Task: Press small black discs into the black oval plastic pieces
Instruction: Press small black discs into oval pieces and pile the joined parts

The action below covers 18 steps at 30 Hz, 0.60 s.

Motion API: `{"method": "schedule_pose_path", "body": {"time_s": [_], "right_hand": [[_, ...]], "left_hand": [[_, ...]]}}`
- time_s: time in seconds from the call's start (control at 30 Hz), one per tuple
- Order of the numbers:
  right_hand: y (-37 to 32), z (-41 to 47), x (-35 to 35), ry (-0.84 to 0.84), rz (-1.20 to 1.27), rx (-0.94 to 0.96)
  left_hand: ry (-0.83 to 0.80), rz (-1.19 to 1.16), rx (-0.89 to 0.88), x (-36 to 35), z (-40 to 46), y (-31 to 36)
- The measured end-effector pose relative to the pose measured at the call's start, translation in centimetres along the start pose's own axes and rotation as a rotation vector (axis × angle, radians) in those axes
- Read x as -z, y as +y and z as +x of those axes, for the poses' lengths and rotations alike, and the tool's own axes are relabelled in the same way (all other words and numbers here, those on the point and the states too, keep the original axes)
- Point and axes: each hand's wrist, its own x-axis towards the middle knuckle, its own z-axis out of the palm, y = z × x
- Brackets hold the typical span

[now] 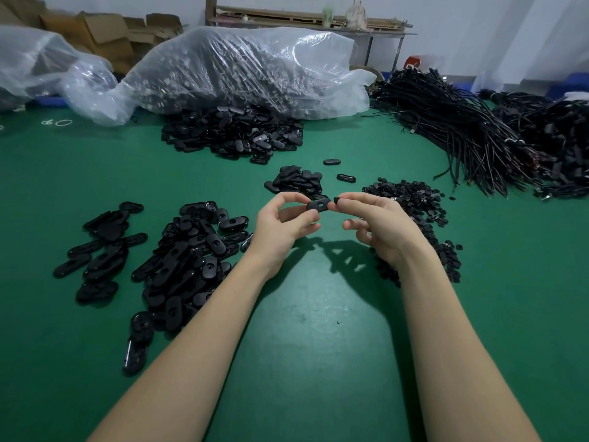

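Two bare forearms reach over a green counter strewn with black plastic parts.

The left hand pinches a black oval piece in its fingers, raised above the counter; the right hand pinches a small black disc just beside its end. A pile of oval pieces lies left, a heap of discs right, cable bundles behind.

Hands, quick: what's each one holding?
Left hand: pinches a black oval plastic piece.
Right hand: pinches a small black disc.
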Motion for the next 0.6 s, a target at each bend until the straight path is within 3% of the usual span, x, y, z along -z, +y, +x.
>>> {"method": "schedule_pose_path", "body": {"time_s": [0.3, 0.6], "right_hand": [[-0.1, -0.4, -1.3, 0.13, -0.33, 0.178], [0.6, 0.1, -1.7, 0.152, -0.319, 0.173]], "left_hand": [[-0.018, 0.039, -0.033, 0.1, 0.0, -0.1], [-0.033, 0.04, -0.04, 0.0, -0.2, 0.2]]}}
